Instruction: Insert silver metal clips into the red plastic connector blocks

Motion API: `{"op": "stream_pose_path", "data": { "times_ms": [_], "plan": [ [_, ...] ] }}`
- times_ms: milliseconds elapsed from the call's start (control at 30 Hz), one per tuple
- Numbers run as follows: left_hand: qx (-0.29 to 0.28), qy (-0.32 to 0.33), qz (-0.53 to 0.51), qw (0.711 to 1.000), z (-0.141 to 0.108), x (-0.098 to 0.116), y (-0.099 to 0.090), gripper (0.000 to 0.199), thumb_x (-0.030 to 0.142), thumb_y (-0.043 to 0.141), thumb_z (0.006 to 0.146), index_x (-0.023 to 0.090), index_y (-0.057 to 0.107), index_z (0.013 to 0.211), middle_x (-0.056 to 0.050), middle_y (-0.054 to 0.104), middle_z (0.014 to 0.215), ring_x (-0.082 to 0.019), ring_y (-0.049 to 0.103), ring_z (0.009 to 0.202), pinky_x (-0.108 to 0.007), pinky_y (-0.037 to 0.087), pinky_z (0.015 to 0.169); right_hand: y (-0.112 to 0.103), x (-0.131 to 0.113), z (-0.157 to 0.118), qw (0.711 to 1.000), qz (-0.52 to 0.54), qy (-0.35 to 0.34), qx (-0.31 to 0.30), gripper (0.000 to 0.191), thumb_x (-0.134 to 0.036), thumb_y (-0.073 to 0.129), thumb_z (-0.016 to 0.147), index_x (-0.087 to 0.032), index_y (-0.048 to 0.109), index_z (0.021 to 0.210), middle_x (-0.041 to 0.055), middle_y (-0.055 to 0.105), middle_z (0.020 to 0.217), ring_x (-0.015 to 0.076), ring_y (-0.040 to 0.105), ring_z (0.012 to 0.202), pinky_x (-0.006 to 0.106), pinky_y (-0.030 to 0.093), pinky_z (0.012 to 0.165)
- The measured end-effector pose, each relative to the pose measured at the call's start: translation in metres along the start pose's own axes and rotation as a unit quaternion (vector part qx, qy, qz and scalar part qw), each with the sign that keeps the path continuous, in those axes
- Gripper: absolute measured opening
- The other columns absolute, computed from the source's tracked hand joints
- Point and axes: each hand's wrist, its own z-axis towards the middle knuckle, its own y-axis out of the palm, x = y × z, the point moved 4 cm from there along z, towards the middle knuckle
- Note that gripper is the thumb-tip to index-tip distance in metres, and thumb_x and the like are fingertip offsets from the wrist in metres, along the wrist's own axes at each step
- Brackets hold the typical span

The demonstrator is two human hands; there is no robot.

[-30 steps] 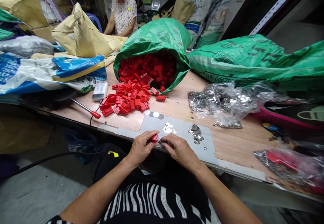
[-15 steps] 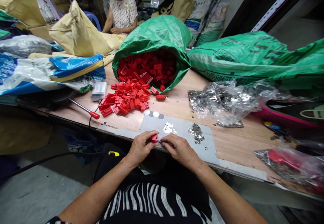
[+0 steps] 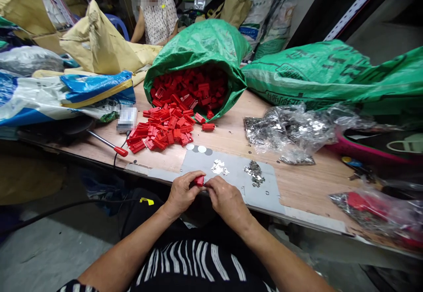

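Over the table's front edge, my left hand (image 3: 181, 191) is closed on a small red plastic part (image 3: 198, 181), which pokes out between thumb and fingers. My right hand (image 3: 226, 197) is pinched close against the right end of that part. What sits in its fingertips is mostly hidden; only a small dark bit shows. Just beyond the hands, a grey mat (image 3: 231, 179) carries a small pile of shiny silver metal pieces (image 3: 218, 167) and a darker pile of small metal pieces (image 3: 254, 173).
A green woven sack (image 3: 201, 41) lies open, with red parts (image 3: 161, 129) spilling out. Clear plastic bags of metal pieces (image 3: 287, 129) lie to the right. A red-tipped lever (image 3: 120, 151) juts out at left. Another person (image 3: 155, 14) sits across the table.
My right hand has come in closer to the red part, and the thin dark metal piece seen between the hands is now mostly covered. My left hand keeps its hold.
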Motion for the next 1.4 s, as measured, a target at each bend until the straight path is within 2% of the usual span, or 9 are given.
{"op": "stream_pose_path", "data": {
  "times_ms": [300,400,467,633,767,900,1100,1267,1400],
  "plan": [
    [0.022,-0.046,-0.046,0.998,-0.008,0.007,-0.005,0.028,0.018,0.069,0.072,0.023,0.064,0.100,-0.002,0.069,0.093,-0.018,0.062,0.085,-0.028,0.046,0.081,-0.006,0.014,-0.001,0.988,0.148,-0.041,0.015,0.021,-0.023,0.041,0.093,-0.023,0.058,0.106,0.0056,0.061,0.100,0.0179,0.058,0.092,0.031,0.045,0.081],
    [0.059,-0.091,-0.137,0.985,-0.012,0.012,-0.010,0.026,0.020,0.073,0.069,0.021,0.063,0.093,0.000,0.067,0.085,-0.016,0.061,0.078,-0.026,0.044,0.077,-0.011,0.016,-0.006,0.978,0.203,-0.052,0.009,0.019,-0.024,0.038,0.095,-0.021,0.053,0.105,0.0051,0.061,0.096,0.0169,0.056,0.088,0.031,0.044,0.079],
    [0.080,-0.136,-0.265,0.951,-0.014,0.015,-0.011,0.028,0.022,0.073,0.070,0.022,0.060,0.094,0.001,0.065,0.084,-0.013,0.061,0.076,-0.024,0.044,0.075,-0.013,0.015,-0.009,0.969,0.241,-0.050,-0.021,0.020,-0.026,0.035,0.096,-0.021,0.050,0.109,0.0014,0.060,0.084,0.0147,0.055,0.077,0.028,0.043,0.073],
    [0.022,-0.246,-0.554,0.795,-0.018,0.024,0.000,0.016,0.026,0.068,0.078,0.016,0.056,0.078,-0.002,0.069,0.080,-0.015,0.066,0.081,-0.027,0.046,0.084,-0.015,0.002,-0.015,0.950,0.291,-0.078,-0.085,0.038,-0.032,0.037,0.098,-0.022,0.037,0.134,-0.0060,0.051,0.063,0.0110,0.048,0.059,0.024,0.040,0.064],
    [0.015,-0.296,-0.640,0.708,-0.023,0.024,0.006,0.012,0.020,0.065,0.081,0.013,0.060,0.073,-0.003,0.070,0.076,-0.013,0.067,0.075,-0.027,0.050,0.083,-0.016,-0.004,-0.014,0.949,0.287,-0.097,-0.089,0.039,-0.032,0.039,0.097,-0.022,0.042,0.135,-0.0047,0.051,0.063,0.0108,0.048,0.058,0.023,0.040,0.060],
    [0.030,-0.346,-0.664,0.662,-0.027,0.026,0.009,0.016,0.015,0.053,0.088,0.008,0.065,0.081,-0.009,0.072,0.080,-0.016,0.069,0.075,-0.031,0.053,0.084,-0.017,-0.005,-0.015,0.950,0.278,-0.114,-0.087,0.039,-0.033,0.040,0.096,-0.023,0.044,0.134,-0.0033,0.056,0.065,0.0115,0.052,0.057,0.023,0.042,0.059],
    [0.035,-0.375,-0.676,0.633,-0.031,0.029,0.015,0.022,0.018,0.049,0.091,0.006,0.065,0.083,-0.011,0.073,0.082,-0.020,0.071,0.081,-0.039,0.049,0.096,-0.021,-0.003,-0.012,0.956,0.261,-0.134,-0.019,0.031,-0.033,0.039,0.097,-0.022,0.058,0.119,0.0055,0.067,0.097,0.0170,0.062,0.088,0.027,0.046,0.080],
    [0.026,-0.376,-0.681,0.628,-0.033,0.025,0.019,0.018,0.019,0.052,0.090,0.006,0.064,0.084,-0.011,0.073,0.083,-0.022,0.071,0.083,-0.040,0.045,0.101,-0.016,0.002,-0.010,0.947,0.304,-0.101,-0.033,0.035,-0.037,0.037,0.097,-0.019,0.062,0.114,0.0025,0.064,0.078,0.0139,0.057,0.068,0.025,0.045,0.068],
    [0.011,-0.374,-0.664,0.647,-0.040,0.016,0.018,0.009,0.020,0.061,0.084,0.011,0.062,0.084,-0.008,0.073,0.084,-0.021,0.071,0.083,-0.038,0.045,0.098,-0.010,0.003,-0.009,0.945,0.307,-0.085,-0.069,0.037,-0.040,0.037,0.097,-0.020,0.062,0.114,-0.0002,0.060,0.072,0.0112,0.049,0.059,0.023,0.042,0.060]
  ]
}}
